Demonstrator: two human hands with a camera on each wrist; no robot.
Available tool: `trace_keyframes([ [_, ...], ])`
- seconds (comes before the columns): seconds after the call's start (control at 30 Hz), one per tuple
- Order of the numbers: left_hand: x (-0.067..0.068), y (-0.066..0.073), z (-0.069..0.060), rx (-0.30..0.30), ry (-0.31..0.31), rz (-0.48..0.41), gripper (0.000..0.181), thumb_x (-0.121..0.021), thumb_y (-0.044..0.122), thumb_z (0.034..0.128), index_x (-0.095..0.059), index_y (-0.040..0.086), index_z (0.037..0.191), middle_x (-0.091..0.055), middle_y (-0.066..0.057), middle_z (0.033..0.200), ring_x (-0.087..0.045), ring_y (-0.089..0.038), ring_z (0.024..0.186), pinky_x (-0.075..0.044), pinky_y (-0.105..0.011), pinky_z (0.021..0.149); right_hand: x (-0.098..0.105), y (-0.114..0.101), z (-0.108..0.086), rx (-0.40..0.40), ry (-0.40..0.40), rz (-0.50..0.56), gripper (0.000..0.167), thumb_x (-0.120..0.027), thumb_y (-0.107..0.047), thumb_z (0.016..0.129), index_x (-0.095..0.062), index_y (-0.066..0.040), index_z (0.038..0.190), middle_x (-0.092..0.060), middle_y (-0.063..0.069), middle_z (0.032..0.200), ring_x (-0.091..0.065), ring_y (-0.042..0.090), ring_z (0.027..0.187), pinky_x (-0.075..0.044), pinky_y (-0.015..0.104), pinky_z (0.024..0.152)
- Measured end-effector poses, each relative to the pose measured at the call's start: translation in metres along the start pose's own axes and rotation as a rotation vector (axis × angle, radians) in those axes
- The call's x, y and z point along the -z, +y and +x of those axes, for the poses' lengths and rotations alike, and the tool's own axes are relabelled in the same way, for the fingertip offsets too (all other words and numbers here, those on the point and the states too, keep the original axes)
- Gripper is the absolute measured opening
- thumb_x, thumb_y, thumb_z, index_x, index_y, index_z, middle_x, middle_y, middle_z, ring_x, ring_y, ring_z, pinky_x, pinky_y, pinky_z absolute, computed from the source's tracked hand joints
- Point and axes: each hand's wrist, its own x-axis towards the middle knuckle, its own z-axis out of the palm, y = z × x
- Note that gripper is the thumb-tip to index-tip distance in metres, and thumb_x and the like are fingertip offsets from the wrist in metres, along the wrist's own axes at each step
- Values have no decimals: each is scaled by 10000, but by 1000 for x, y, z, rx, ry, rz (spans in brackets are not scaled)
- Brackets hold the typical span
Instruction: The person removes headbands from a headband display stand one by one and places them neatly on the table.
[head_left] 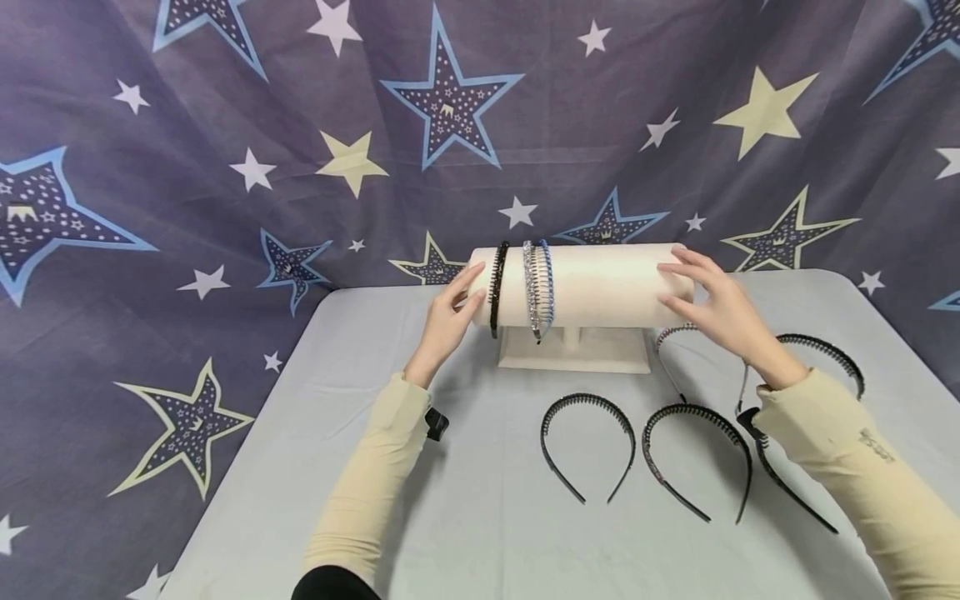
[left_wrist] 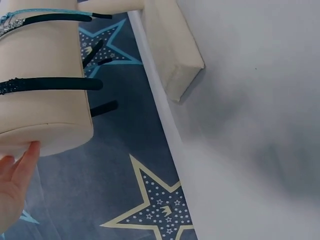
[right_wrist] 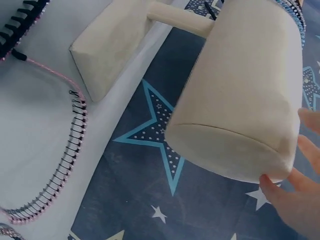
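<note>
A cream padded roll [head_left: 607, 287] on a T-shaped stand with a flat base [head_left: 573, 354] stands at the back of the table. Round its left part sit a black headband [head_left: 496, 287], a silver headband [head_left: 530, 287] and a blue headband [head_left: 549, 283]; the silver and blue ones are side by side. My left hand [head_left: 441, 329] touches the roll's left end with extended fingers; in the left wrist view, fingertips [left_wrist: 33, 147] meet the end face. My right hand [head_left: 726, 315] spreads its fingers against the right end, with the thumb at the end's edge in the right wrist view.
In front of the stand, a black toothed headband [head_left: 587, 398] and a larger dark one [head_left: 697, 410] lie on the grey-covered table [head_left: 465, 517]. Beside them are another dark headband [head_left: 832, 343] and a pink beaded one [right_wrist: 67, 160], partly under the right arm. A star-patterned cloth [head_left: 480, 200] hangs behind.
</note>
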Motion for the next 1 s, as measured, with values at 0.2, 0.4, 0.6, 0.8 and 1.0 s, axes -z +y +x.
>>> trace_keyframes([
  [0.2, -4, -19, 6, -26, 72, 53, 373, -569, 136, 867, -527, 64, 1230, -449, -141, 1295, -530, -258, 1073, -461, -233, 889, -4, 7, -2, 3, 26, -8, 393, -666, 23, 748, -571, 31, 1129, -393, 190, 1323, -351, 387, 1208, -305, 539, 980],
  [0.4, -10, -8, 0, -251, 278, 256, 237, -587, 19, 818, -588, -71, 1037, -527, -189, 1069, -542, -267, 975, -495, -283, 848, -7, 10, -5, -6, 39, 28, 392, -657, 33, 755, -567, 30, 1137, -380, 164, 1342, -346, 349, 1222, -335, 523, 953],
  [0.6, -13, 4, -6, -324, 362, 327, 186, -600, -8, 787, -548, -53, 960, -538, -159, 933, -541, -255, 846, -502, -287, 744, -9, 11, -5, 5, 38, 55, 389, -642, 40, 767, -560, 28, 1147, -370, 153, 1350, -327, 326, 1239, -330, 505, 966],
  [0.8, -19, 10, -11, -276, 299, 323, 232, -636, 10, 771, -541, -43, 976, -536, -156, 916, -549, -245, 763, -504, -295, 690, -10, 9, -5, 4, 44, 78, 383, -635, 51, 768, -556, 41, 1142, -362, 156, 1353, -317, 332, 1245, -302, 515, 983],
  [1.0, -26, 12, -13, -193, 287, 370, 273, -666, 66, 767, -542, -25, 993, -531, -142, 902, -530, -241, 780, -475, -313, 698, -10, 9, -5, -7, 36, 133, 376, -617, 59, 779, -542, 58, 1147, -344, 168, 1361, -284, 356, 1258, -246, 577, 995],
])
